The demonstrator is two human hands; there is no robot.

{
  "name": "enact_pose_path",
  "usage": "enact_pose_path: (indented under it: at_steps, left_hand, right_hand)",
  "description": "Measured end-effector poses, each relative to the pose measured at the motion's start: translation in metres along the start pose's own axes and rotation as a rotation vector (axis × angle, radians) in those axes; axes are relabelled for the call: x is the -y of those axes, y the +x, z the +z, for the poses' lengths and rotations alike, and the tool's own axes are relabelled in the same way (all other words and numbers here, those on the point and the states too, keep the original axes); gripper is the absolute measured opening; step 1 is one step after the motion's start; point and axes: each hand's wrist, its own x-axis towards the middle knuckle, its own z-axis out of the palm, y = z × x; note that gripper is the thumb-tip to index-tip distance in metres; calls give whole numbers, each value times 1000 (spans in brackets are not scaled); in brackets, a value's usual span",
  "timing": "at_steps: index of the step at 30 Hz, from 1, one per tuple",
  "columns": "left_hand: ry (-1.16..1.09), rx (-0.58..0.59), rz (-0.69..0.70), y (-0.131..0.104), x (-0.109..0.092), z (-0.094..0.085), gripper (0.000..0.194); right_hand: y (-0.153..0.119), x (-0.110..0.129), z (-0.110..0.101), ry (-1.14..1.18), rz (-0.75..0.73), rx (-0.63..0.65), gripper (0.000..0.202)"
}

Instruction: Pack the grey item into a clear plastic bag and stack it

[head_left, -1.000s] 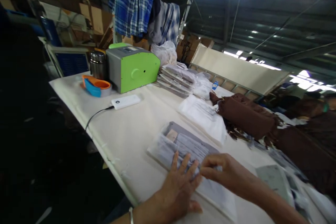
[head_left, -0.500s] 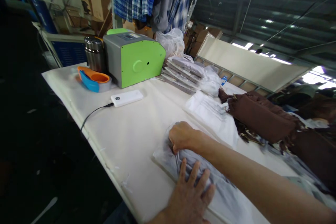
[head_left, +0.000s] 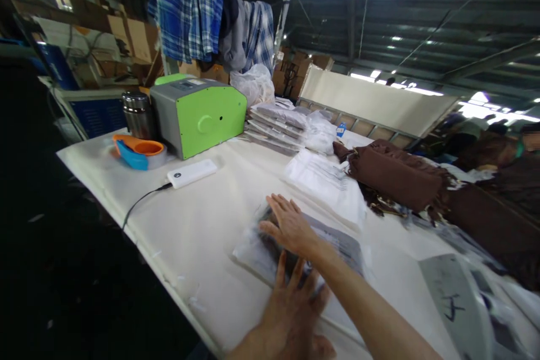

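A folded grey garment (head_left: 348, 244) in a clear plastic bag (head_left: 247, 253) lies flat on the white-covered table (head_left: 202, 225). My right hand (head_left: 289, 225) rests over the bag's far end with its fingers stretched out flat. Just below it, my left hand (head_left: 291, 298) lies spread on the bag's near side, slightly blurred. Both palms face down, and the hands and right forearm hide part of the garment. Beyond the bag is a white plastic packet (head_left: 323, 183) with printed lines.
A green and grey machine (head_left: 211, 118), a steel flask (head_left: 137, 115), an orange and blue tape dispenser (head_left: 139, 152) and a white power bank (head_left: 192, 173) with a cable stand at left. Stacked bagged garments (head_left: 276, 126) lie behind; brown garments (head_left: 396, 171) and a marked grey template (head_left: 453, 298) are at right.
My right hand has gone from a closed fist at the bag's end to lying flat with fingers extended. My left hand stays spread on the bag. The camera view has shifted.
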Motion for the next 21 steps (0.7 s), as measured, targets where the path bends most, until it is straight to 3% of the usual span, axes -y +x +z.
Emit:
enact_pose_path:
  at_steps: [5,10,15,18,21]
  left_hand:
    - [-40,14,-40,1,-4,-9,94]
    - [100,-61,9,-2,3,-4,95]
    - [230,-141,108,-5,7,-16,93]
    - [286,-177,44,-6,10,-29,90]
    - [421,-286,72,-8,25,-25,80]
  right_hand:
    - [14,17,33,88,-15,-12,62]
    - [14,9,16,158,-8,-47,61]
    - [-31,-29,-11,198,97,-222,61]
    - [-63,-59,-2,94,180,-307,63]
    - [-78,-76,20,38,241,-211,60]
